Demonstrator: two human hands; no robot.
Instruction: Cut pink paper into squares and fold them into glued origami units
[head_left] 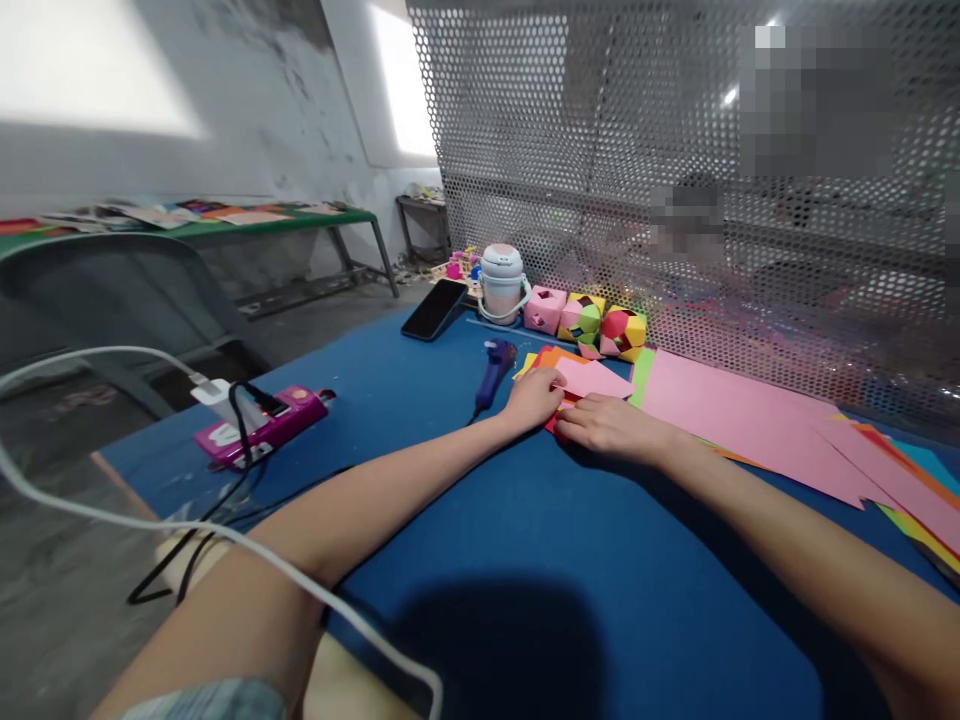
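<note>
My left hand [534, 398] and my right hand [609, 425] rest side by side on the blue table [487, 560]. Both touch a small pink paper sheet [596, 379] lying on a little stack of coloured paper squares [545, 357]. The left hand's thumb and fingers pinch the sheet's near left corner. The right hand's fingers press on its near edge, curled and held together. A purple glue gun [494, 367] lies just left of my left hand.
Large pink sheets [739, 420] over other coloured paper spread to the right. Folded paper cubes and balls [592, 322], a white pot [501, 283] and a black phone [434, 308] sit at the back by a perforated metal screen. A pink power strip [259, 425] with cables lies at the left edge.
</note>
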